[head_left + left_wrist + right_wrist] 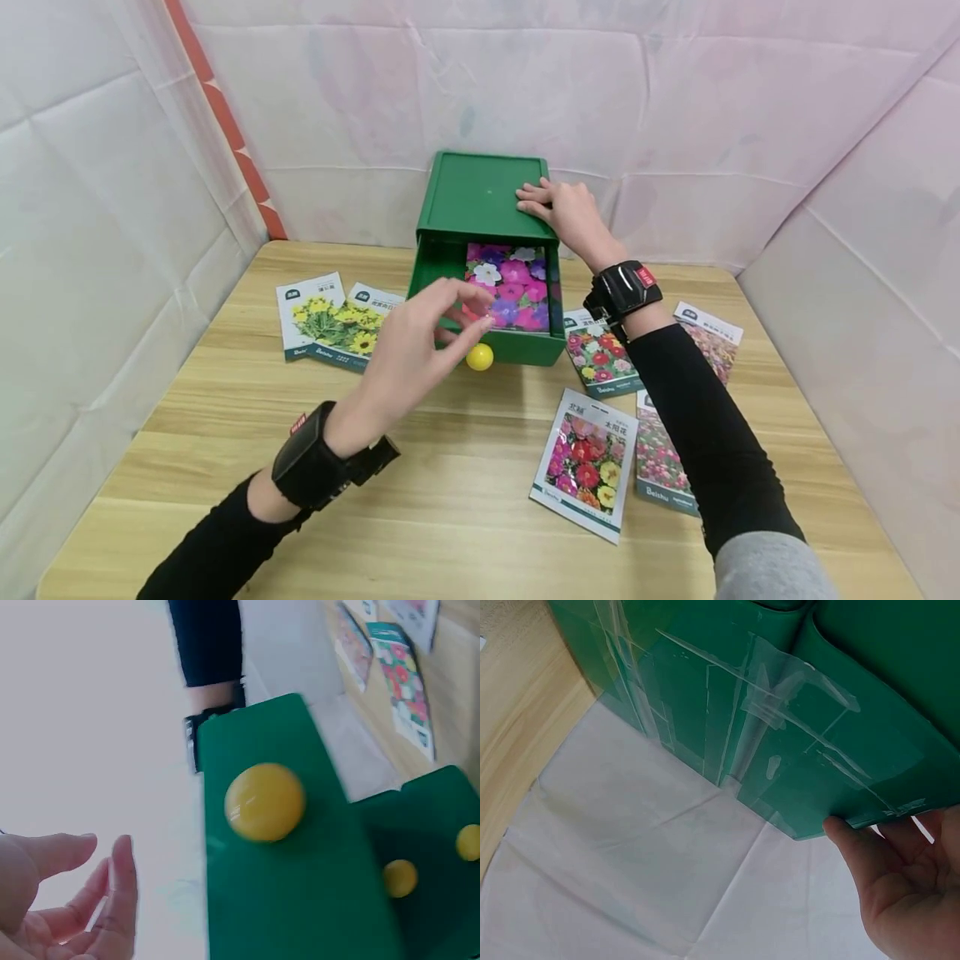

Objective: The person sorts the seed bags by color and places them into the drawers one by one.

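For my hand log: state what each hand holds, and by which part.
Nothing is gripped. The right hand rests flat on the top right edge of the green box; the left hand hovers open before the yellow knob.

My left hand covers part of the drawer front. My right sleeve hides parts of two seed packets. Left wrist view blurred; packet lettering too small to read.

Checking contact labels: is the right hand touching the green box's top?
Touching. In the head view the right hand lies flat on the green box; the right wrist view shows its fingers against the box edge.
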